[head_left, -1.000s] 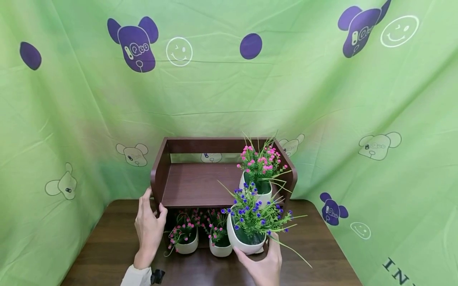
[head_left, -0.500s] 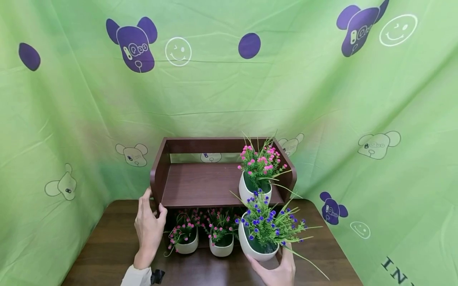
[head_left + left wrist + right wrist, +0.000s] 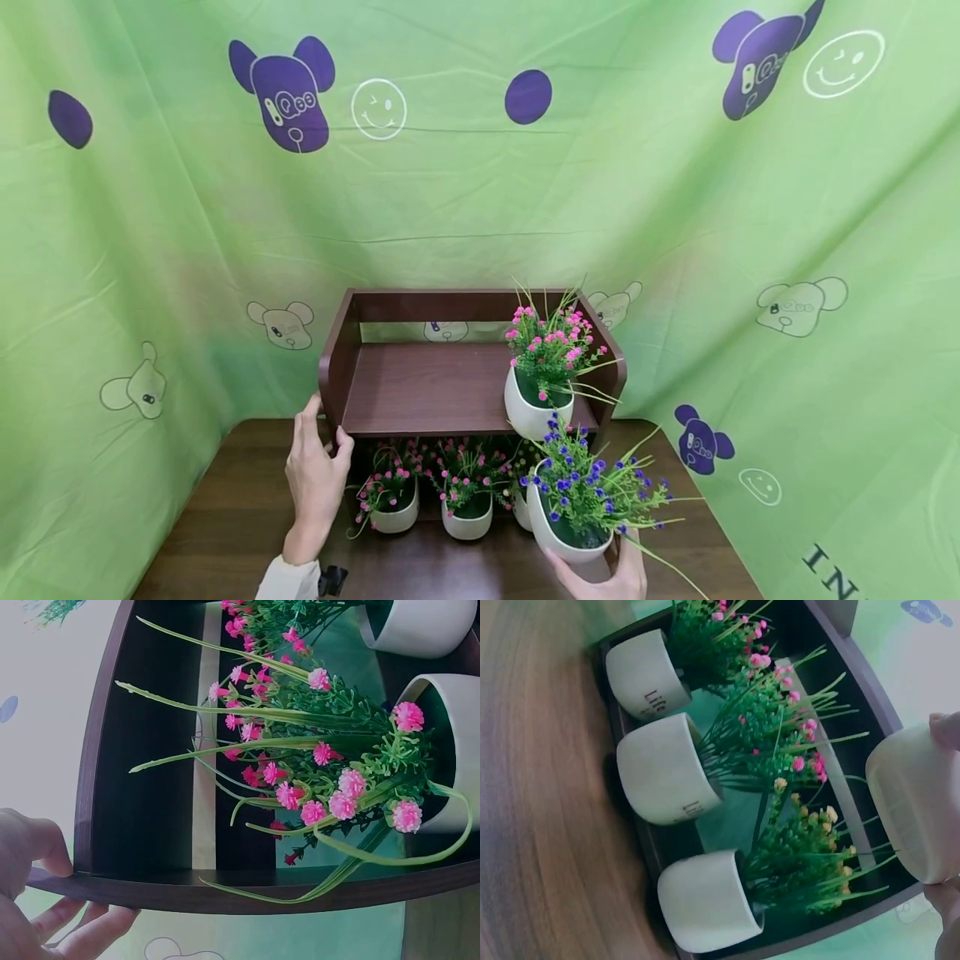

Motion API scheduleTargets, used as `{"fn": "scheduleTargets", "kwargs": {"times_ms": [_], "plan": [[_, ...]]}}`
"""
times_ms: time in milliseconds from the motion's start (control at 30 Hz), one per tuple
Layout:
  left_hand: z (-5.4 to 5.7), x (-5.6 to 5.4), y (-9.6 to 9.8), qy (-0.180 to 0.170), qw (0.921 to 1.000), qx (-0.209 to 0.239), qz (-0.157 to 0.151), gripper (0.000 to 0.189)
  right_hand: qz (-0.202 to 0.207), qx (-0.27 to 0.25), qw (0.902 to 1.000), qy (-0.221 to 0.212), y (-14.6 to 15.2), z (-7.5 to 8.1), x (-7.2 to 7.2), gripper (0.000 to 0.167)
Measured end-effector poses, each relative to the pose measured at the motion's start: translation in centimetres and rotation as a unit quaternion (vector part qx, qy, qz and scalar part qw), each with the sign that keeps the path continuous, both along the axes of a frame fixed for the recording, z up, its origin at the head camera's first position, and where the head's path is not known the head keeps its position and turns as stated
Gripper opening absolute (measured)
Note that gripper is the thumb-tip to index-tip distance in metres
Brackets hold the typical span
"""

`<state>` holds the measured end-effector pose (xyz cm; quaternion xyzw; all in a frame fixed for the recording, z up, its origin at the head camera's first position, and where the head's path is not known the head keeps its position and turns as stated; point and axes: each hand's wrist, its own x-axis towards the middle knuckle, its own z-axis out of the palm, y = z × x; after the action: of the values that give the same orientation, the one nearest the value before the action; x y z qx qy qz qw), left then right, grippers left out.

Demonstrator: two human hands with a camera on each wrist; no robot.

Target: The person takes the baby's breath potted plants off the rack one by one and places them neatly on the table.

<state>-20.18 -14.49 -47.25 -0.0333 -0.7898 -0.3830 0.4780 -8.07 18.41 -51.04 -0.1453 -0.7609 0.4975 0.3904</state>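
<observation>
My right hand point(image 3: 606, 579) holds a white pot of blue-purple artificial flowers point(image 3: 573, 521) by its lower part, in front of the shelf's right side. In the right wrist view the held pot point(image 3: 919, 802) is between thumb and fingers, its flowers out of sight. With the left hand point(image 3: 315, 475) I grip the left side panel of a dark brown wooden shelf point(image 3: 423, 387), thumb at the front edge and fingers outside. A white pot with pink flowers point(image 3: 534, 408) stands on the upper board at the right.
On the lower level stand two pink-flowered pots point(image 3: 395, 517) and a yellow-flowered pot point(image 3: 709, 900), the latter partly hidden in the head view. The shelf rests on a brown wooden table point(image 3: 225, 492). A green patterned cloth point(image 3: 450, 192) hangs behind and at both sides.
My right hand has carried the blue-flowered pot right and slightly down, away from the upper pink-flowered pot, uncovering part of the pot below. The left hand stays on the shelf panel.
</observation>
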Motion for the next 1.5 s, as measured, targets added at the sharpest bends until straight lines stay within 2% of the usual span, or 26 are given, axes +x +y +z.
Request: {"fn": "scheduleTargets", "kwargs": {"times_ms": [333,700,800,900,1000,1133,1300,1500], "plan": [[-0.1,0.0,-0.1,-0.001,1.0,0.005,0.002,0.063,-0.021,-0.001,0.9972,-0.072,0.2,0.3,0.8,0.1],[-0.1,0.0,0.0,0.0,1.0,0.003,0.004,0.062,0.015,-0.04,0.9907,-0.129,2.3,0.0,1.0,0.11],[-0.2,0.0,-0.1,0.001,1.0,0.001,0.004,0.062,0.021,-0.057,0.9897,-0.13,3.0,-0.4,0.9,0.114],[-0.2,0.0,-0.1,0.002,1.0,0.0,0.005,0.062,0.019,-0.053,0.9941,-0.093,3.4,-1.2,0.9,0.114],[-0.2,0.0,0.0,0.003,1.0,0.0,0.006,0.062,0.008,-0.029,0.9989,-0.036,3.7,-2.4,0.9,0.11],[-0.2,-0.1,0.0,0.007,1.0,-0.001,0.006,0.062,0.002,-0.006,0.9998,0.019,4.6,-4.0,0.8,0.103],[-0.1,-0.1,0.0,0.009,1.0,0.0,0.002,0.063,0.009,-0.004,0.9991,0.042,5.9,-5.2,0.6,0.106],[-0.1,-0.1,0.1,0.009,1.0,0.001,0.001,0.063,0.001,-0.015,0.9992,0.037,6.9,-5.8,0.7,0.111]]}}
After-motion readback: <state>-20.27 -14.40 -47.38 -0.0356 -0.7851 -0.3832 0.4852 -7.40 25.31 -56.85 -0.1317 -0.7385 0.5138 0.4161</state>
